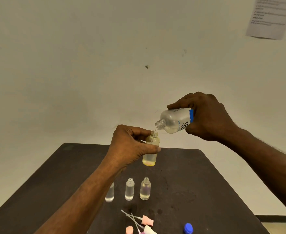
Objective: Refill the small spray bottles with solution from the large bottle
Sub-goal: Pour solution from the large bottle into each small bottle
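Over the dark scuffed table point(198, 166), my left hand point(130, 146) gripped a small yellowish spray bottle point(151, 149) while my right hand point(208, 117) clutched the large tipped clear bottle point(174, 120), mid-pour; next, I judged, levelling off.

Dark table point(198, 174), wall notice point(272, 17)

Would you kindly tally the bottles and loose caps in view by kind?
Large bottle: 1
Small bottles: 4, one held, three standing
Blue cap: 1
Pink spray tops: at least 2; some are cut off at the edge
Total: at least 8
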